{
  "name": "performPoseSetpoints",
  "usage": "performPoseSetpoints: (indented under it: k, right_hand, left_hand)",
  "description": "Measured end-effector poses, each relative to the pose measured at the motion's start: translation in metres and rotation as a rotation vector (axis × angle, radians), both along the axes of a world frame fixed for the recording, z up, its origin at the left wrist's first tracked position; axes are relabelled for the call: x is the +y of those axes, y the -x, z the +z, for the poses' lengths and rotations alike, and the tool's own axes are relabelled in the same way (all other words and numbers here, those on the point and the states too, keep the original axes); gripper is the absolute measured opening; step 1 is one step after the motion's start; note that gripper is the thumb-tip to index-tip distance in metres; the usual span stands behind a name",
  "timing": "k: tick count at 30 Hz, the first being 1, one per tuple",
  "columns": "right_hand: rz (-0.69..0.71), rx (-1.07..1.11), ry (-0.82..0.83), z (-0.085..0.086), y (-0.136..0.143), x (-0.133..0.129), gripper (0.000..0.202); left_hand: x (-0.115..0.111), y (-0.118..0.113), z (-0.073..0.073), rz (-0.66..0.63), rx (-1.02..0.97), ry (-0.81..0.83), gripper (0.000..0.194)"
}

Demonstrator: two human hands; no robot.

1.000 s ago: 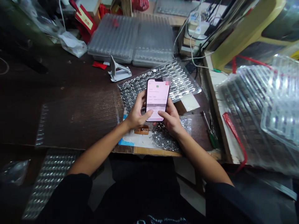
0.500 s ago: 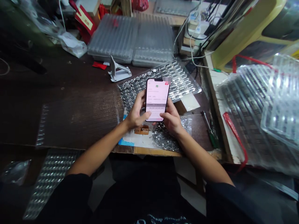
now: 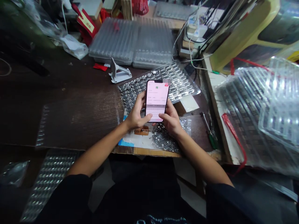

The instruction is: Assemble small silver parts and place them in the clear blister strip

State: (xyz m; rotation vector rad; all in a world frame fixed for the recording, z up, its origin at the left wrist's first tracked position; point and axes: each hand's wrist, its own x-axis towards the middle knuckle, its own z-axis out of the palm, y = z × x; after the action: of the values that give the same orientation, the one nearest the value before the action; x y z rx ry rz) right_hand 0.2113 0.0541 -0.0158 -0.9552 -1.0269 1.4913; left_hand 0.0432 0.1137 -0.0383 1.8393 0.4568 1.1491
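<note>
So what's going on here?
The left hand and right hand hold a lit phone between them, both thumbs over its lower part. A clear tray of metal parts lies beyond it on the bench. Nearer the bench edge, a pile of small metal bits lies partly under the right hand. A white stand sits left of the tray, and a green-handled screwdriver lies to the right.

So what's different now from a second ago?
Only a little: the thumbs of the left hand and right hand moved slightly lower on the phone. Nothing was grabbed or let go. Both hands still hold the phone; the white stand and green-handled tool stayed put.
</note>
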Motion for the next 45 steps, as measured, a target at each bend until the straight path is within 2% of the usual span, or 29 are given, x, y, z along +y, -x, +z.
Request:
performPoseSetpoints:
  k: [5,12,17,21,24,32,37,41,45]
  right_hand:
    - [-0.012,0.034,0.002,0.0024,0.0015,-0.0006,0.074]
    - [-0.04,-0.04,-0.007,0.0041,0.0019,-0.0009,0.068]
    - [-0.023,0.029,0.029,0.0025,0.0015,0.0003,0.071]
    - [-0.034,-0.004,0.032,0.0028,0.0018,0.0003,0.077]
    - [-0.033,0.022,0.024,0.0037,0.0015,-0.0008,0.081]
    - [0.003,0.03,0.002,-0.0002,-0.0007,-0.0015,0.077]
    - [-0.001,0.052,0.001,0.0029,0.0004,-0.0003,0.075]
    - [-0.02,0.07,0.019,0.0046,0.0011,-0.0005,0.068]
    - [-0.009,0.018,-0.015,0.002,0.0006,-0.0011,0.08]
  left_hand:
    - [-0.0006,-0.0013,0.0006,0.001,-0.019,0.001,0.089]
    - [-0.0024,-0.0024,0.0015,0.03,-0.007,-0.002,0.09]
    - [-0.0007,-0.001,0.001,0.023,-0.002,-0.012,0.086]
    - [0.0006,0.0002,-0.0006,-0.03,-0.036,-0.03,0.087]
    - [-0.0004,-0.0007,0.0,-0.057,-0.076,-0.009,0.081]
    - [-0.0027,-0.0011,0.0016,-0.028,-0.064,0.053,0.067]
    - [-0.0015,0.0,-0.0006,-0.051,-0.058,0.018,0.09]
    - [-0.0008,0.0003,-0.0014,-0.059,-0.042,0.006,0.09]
    - [-0.0005,0.0006,-0.0011,-0.078,-0.064,-0.003,0.09]
